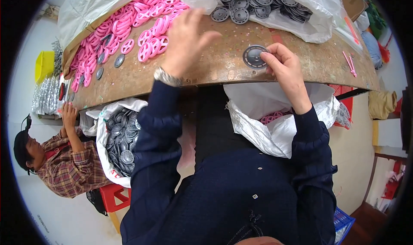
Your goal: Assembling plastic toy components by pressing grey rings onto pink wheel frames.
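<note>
My right hand (285, 68) pinches the edge of a round dark grey plastic disc (251, 55) just over the front part of the table. The disc has a ring of small slots and a smooth middle. My left hand (186, 42) is raised with its fingers apart, slightly blurred, and nothing shows in it. It is beside a pile of pink spoked plastic wheels (145, 51), whose nearest pieces it partly covers. More grey discs (239, 15) spill from a white sack at the back, beyond my hands.
A wooden table (215, 64) curves across the front. Below its edge, an open white sack (117, 137) holds grey discs and another sack (275, 135) holds pink wheels. At the left, a person (71, 163) in a plaid shirt works near a red stool (115, 197). Pink sticks (349, 64) lie at right.
</note>
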Motion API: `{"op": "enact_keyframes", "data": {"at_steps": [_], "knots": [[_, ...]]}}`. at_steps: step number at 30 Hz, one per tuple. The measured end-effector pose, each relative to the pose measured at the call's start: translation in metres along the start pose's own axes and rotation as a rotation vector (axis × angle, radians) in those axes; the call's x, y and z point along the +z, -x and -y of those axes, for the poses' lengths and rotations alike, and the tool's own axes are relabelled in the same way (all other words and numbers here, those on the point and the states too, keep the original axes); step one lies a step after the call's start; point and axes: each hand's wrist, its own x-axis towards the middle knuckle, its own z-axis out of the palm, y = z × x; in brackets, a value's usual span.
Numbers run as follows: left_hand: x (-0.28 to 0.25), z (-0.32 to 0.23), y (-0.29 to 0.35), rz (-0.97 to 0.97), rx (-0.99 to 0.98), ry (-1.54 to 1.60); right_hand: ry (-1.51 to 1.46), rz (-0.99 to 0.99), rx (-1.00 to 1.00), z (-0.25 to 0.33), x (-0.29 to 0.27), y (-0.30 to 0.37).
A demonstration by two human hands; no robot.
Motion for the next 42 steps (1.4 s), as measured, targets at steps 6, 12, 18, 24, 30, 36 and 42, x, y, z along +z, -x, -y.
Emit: {"op": "enact_keyframes", "data": {"at_steps": [6, 12, 18, 24, 30, 36, 42], "knots": [[0.006, 0.094, -0.01, 0.168, -0.292, -0.339, -0.051, 0.002, 0.019, -0.019, -0.003, 0.007], [0.02, 0.107, 0.015, 0.195, -0.166, -0.193, -0.091, 0.016, 0.026, -0.023, -0.003, 0.01], [0.012, 0.069, 0.027, 0.177, -0.13, -0.186, -0.075, 0.01, 0.028, -0.022, -0.001, 0.012], [-0.001, 0.03, 0.04, 0.166, -0.053, -0.029, -0.089, 0.016, 0.019, -0.026, -0.001, 0.012], [-0.009, -0.005, 0.053, 0.185, -0.058, -0.016, -0.077, 0.009, 0.007, -0.026, 0.0, 0.013], [-0.009, -0.013, 0.057, 0.207, 0.018, -0.037, -0.077, 0.005, 0.003, -0.025, 0.001, 0.013], [-0.011, -0.026, 0.047, 0.2, -0.062, -0.119, -0.086, 0.011, 0.0, -0.026, -0.001, 0.012]]}}
